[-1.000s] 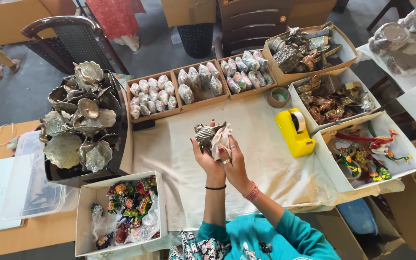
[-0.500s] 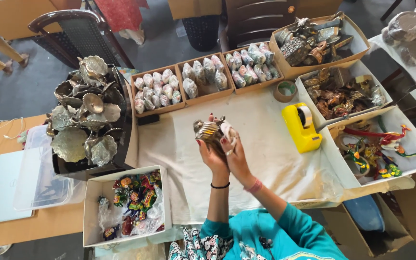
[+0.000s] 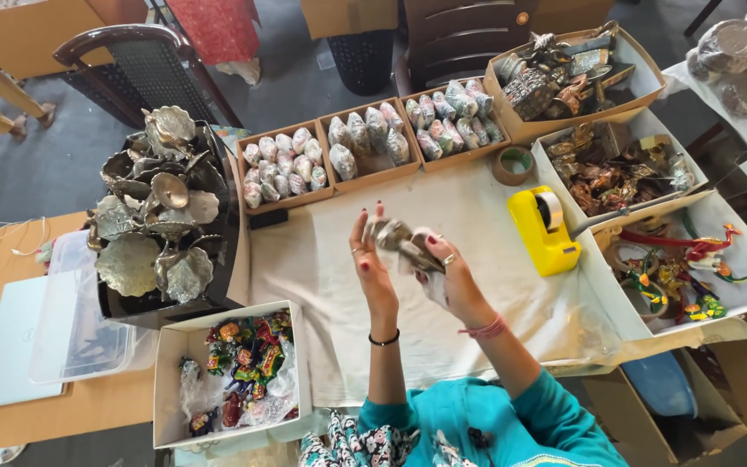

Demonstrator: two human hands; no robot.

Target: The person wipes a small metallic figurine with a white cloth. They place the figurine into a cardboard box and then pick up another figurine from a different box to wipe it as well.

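The right hand (image 3: 451, 281) grips a small silvery metal figurine (image 3: 398, 239) with a white cloth (image 3: 423, 259). The left hand (image 3: 367, 264) is open-fingered, touching the figurine above the cream table cover (image 3: 477, 216).

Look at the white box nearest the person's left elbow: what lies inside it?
Inside the white box lie colourful small figurines on clear plastic wrap. Whatever sits beneath that heap is covered.

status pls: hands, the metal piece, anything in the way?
Left hand open, fingertips touching the silver metal figurine. Right hand grips figurine plus white cloth, raised above the white table cover. Yellow tape dispenser off to the right, apart.
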